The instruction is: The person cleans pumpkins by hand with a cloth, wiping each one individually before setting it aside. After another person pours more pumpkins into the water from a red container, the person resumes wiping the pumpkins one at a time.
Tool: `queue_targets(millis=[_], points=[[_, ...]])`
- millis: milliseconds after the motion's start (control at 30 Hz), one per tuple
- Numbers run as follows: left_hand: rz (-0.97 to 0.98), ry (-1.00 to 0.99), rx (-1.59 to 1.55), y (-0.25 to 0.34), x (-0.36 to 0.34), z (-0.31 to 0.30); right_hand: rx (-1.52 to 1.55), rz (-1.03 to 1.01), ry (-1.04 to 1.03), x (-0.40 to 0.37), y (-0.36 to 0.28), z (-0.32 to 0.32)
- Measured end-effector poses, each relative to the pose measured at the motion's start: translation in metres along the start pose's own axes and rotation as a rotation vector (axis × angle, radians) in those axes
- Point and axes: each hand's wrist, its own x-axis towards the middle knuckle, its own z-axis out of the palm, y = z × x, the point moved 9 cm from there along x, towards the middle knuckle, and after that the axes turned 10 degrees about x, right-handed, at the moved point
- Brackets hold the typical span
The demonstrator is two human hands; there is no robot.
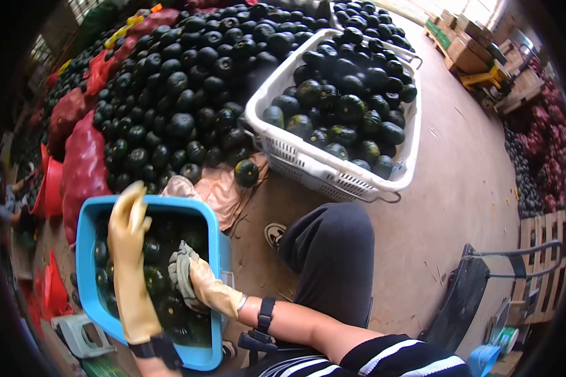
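A blue tub (pixel 217 251) with dark green squashes (pixel 154 276) in water stands in front of me. My left hand (pixel 129 223), in a long yellowish rubber glove, is over the tub's left part, fingers stretched toward the far rim, nothing in them. My right hand (pixel 204 283), in a similar glove, grips a grey-green cloth (pixel 183 273) over the tub's right half. The cloth hides part of the squashes below it.
A large heap of squashes (pixel 182 94) lies behind the tub. A white crate (pixel 333 164) full of squashes stands at the back centre. Red sacks (pixel 85 163) lie left; a black trolley (pixel 462 289) stands right. A distant person (pixel 9 204) is at far left.
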Motion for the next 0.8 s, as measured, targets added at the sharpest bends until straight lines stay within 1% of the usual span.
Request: queue_targets(millis=[33, 67, 100, 133, 167, 200, 233, 267, 300, 333, 400, 433, 467, 500, 533, 567, 667, 700, 733, 767, 800], points=[[-0.049, -0.010, 0.124, -0.053, -0.007, -0.020, -0.025, -0.021, -0.012, -0.004, -0.012, 0.015], [-0.179, -0.056, 0.214, -0.108, -0.017, -0.030, -0.056, -0.042, -0.023, -0.006, -0.025, 0.027], [-0.040, -0.115, 0.340, -0.122, -0.035, -0.016, -0.199, -0.067, -0.087, -0.008, -0.039, 0.042], [0.097, -0.164, 0.461, -0.124, -0.045, 0.002, -0.350, -0.087, -0.147, -0.012, -0.053, 0.056], [-0.199, -0.210, -0.059, -0.126, -0.044, 0.033, -0.443, 0.041, -0.187, -0.017, -0.056, 0.064], [-0.359, 0.015, -0.107, -0.122, -0.054, 0.058, -0.461, 0.030, -0.189, -0.012, -0.058, 0.064], [-0.493, 0.260, -0.174, -0.117, -0.069, 0.083, -0.561, -0.054, -0.137, -0.006, -0.063, 0.058], [-0.558, 0.214, -0.012, -0.130, -0.066, 0.092, -0.586, -0.082, -0.138, -0.002, -0.066, 0.054], [-0.566, 0.078, 0.153, -0.140, -0.060, 0.096, -0.612, -0.109, -0.139, 0.001, -0.070, 0.051], [-0.567, -0.033, 0.267, -0.147, -0.056, 0.100, -0.423, -0.106, -0.191, 0.004, -0.071, 0.054], [-0.554, -0.205, 0.367, -0.158, -0.050, 0.102, -0.319, -0.134, -0.101, 0.001, -0.078, 0.046], [-0.535, -0.276, 0.373, -0.161, -0.045, 0.102, -0.218, -0.145, -0.059, 0.014, -0.076, 0.028], [-0.513, -0.334, 0.355, -0.163, -0.039, 0.103, -0.228, -0.151, -0.081, 0.014, -0.083, 0.037], [-0.496, -0.392, 0.318, -0.166, -0.035, 0.104, -0.351, -0.153, -0.079, 0.008, -0.092, 0.039], [-0.485, -0.451, 0.247, -0.169, -0.033, 0.103, -0.476, -0.148, -0.070, 0.003, -0.095, 0.040], [-0.472, -0.502, 0.141, -0.170, -0.033, 0.102, -0.491, -0.142, -0.082, 0.002, -0.097, 0.045], [-0.495, -0.719, -0.291, -0.171, -0.044, 0.093, -0.458, -0.169, -0.120, -0.003, -0.094, 0.056], [-0.504, -0.785, -0.377, -0.170, -0.051, 0.088, -0.470, -0.159, -0.193, 0.000, -0.092, 0.061], [-0.505, -0.842, -0.434, -0.166, -0.058, 0.085, -0.466, -0.145, -0.193, -0.003, -0.087, 0.065], [-0.509, -0.890, -0.460, -0.163, -0.062, 0.084, -0.354, -0.113, -0.238, -0.005, -0.083, 0.072], [-0.449, -0.878, -0.385, -0.161, -0.066, 0.079, -0.241, -0.075, -0.278, -0.006, -0.077, 0.079]])
